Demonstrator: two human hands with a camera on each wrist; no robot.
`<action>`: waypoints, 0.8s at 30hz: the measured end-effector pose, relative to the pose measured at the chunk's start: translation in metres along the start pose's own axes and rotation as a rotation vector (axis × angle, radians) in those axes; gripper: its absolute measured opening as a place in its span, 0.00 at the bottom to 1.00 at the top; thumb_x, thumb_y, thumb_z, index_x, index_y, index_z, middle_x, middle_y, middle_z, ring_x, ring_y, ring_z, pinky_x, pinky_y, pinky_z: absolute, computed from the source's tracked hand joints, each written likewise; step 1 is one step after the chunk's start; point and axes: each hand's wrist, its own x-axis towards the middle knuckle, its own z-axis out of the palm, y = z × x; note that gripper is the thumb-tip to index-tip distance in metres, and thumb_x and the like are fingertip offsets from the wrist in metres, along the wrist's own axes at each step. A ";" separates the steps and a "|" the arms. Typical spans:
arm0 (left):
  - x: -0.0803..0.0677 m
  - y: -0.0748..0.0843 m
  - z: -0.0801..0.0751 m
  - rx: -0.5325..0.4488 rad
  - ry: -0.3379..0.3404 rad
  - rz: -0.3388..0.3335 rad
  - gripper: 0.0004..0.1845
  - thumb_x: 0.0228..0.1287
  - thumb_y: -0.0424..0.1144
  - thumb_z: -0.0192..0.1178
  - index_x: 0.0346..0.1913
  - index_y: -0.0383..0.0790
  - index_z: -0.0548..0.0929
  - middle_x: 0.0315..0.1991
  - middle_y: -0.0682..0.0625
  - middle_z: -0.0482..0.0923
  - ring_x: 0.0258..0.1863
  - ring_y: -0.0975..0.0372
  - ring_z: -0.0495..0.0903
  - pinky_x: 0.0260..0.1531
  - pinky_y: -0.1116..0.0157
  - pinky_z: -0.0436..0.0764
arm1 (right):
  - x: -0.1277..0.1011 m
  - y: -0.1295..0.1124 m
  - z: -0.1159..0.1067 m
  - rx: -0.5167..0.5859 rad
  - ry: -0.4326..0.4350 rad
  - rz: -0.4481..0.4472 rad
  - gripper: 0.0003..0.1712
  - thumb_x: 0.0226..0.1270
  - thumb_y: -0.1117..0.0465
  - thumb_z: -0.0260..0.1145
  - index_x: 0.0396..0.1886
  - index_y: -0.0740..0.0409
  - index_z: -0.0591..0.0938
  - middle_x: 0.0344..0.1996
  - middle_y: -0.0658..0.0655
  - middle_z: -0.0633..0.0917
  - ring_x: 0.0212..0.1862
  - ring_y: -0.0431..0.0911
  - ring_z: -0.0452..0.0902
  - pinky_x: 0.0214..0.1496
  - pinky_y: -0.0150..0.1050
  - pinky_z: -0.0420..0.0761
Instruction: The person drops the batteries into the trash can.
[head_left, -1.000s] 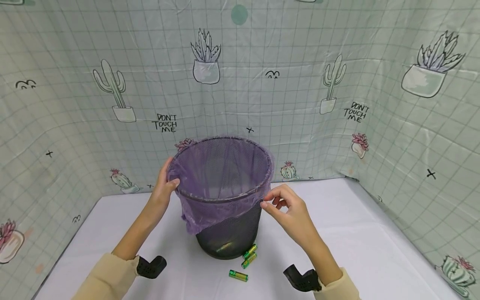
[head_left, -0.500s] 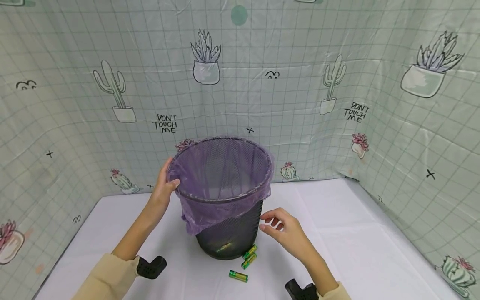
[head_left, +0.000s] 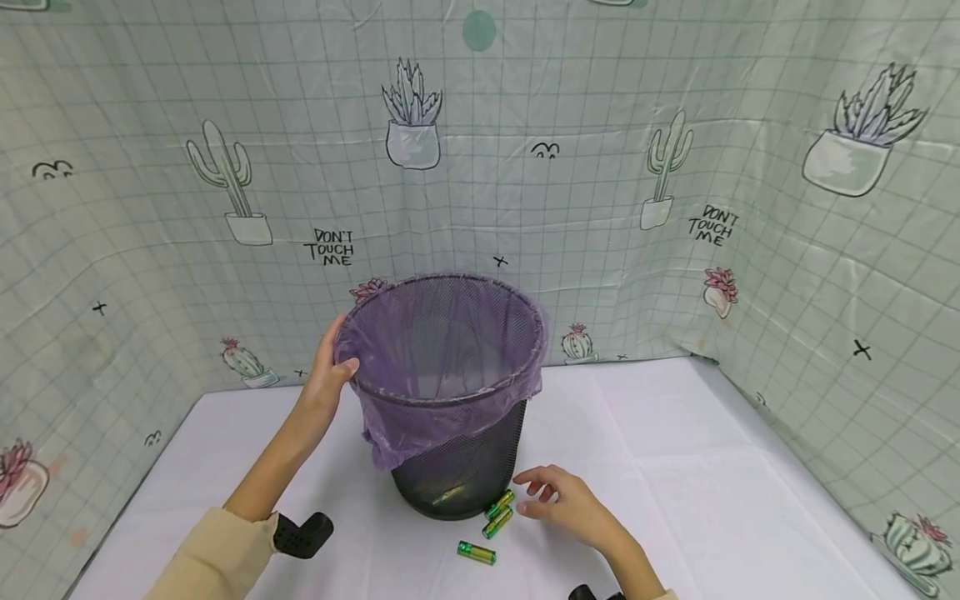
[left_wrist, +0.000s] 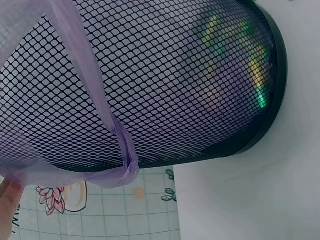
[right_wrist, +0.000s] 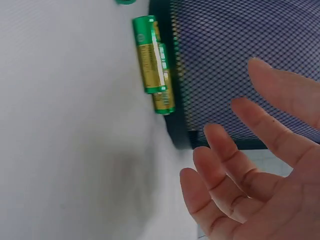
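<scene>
Gripping the near-left rim of the black mesh bin (head_left: pixel 483 458), the left hand (head_left: pixel 327 371) has its thumb hooked over the edge onto the purple liner bag (head_left: pixel 420 429) and its other fingers along the outside. The bin stands on the tabletop (head_left: pixel 660 450) between the hands, its round mouth facing up, and the bag lines it and folds down over the rim, hanging lowest on the side toward the left hand. Low on the other side of the bin, the right hand (head_left: pixel 564 502) is just above the tabletop, palm bare, its fingers spread and loosely bent with a wide gap before the thumb; it holds nothing. Just to the left of its fingertips, two green-and-gold batteries (head_left: pixel 497 522) lie close together against or right beside the foot of the bin; whether they touch it is hard to tell. A single battery (head_left: pixel 476 552) lies apart from that pair, farther left of the right hand and closer to the person. Through the mesh, below and to the right of the left hand, green-and-gold shapes (left_wrist: pixel 257 82) show near the bottom, too blurred to count. Beyond both hands hangs a pale gridded cloth (head_left: pixel 480 200) printed with potted cacti.
</scene>
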 end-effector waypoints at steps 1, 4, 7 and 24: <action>0.000 0.000 0.000 -0.001 0.000 -0.001 0.40 0.61 0.44 0.40 0.74 0.50 0.35 0.74 0.46 0.23 0.72 0.49 0.25 0.62 0.33 0.36 | 0.000 0.002 0.002 0.004 -0.007 0.008 0.22 0.57 0.55 0.66 0.49 0.63 0.79 0.37 0.57 0.79 0.36 0.41 0.70 0.34 0.33 0.70; 0.000 0.000 0.000 -0.004 0.000 -0.001 0.40 0.61 0.44 0.40 0.74 0.50 0.35 0.74 0.46 0.23 0.72 0.49 0.25 0.62 0.33 0.36 | 0.002 0.010 0.006 0.007 -0.023 0.034 0.22 0.56 0.56 0.67 0.50 0.62 0.79 0.36 0.56 0.79 0.35 0.41 0.70 0.34 0.33 0.70; 0.000 0.001 0.001 -0.007 -0.001 -0.003 0.40 0.61 0.45 0.40 0.74 0.51 0.34 0.74 0.47 0.23 0.72 0.50 0.24 0.61 0.33 0.35 | 0.003 0.016 0.009 0.019 -0.021 0.055 0.22 0.55 0.57 0.67 0.49 0.63 0.79 0.33 0.55 0.79 0.33 0.39 0.69 0.33 0.32 0.69; -0.001 0.000 0.001 0.003 0.008 0.005 0.40 0.61 0.45 0.41 0.74 0.51 0.35 0.74 0.46 0.24 0.72 0.48 0.26 0.61 0.32 0.35 | 0.007 0.024 0.023 -0.060 0.068 0.047 0.21 0.53 0.61 0.68 0.48 0.65 0.81 0.24 0.50 0.75 0.24 0.35 0.65 0.24 0.29 0.67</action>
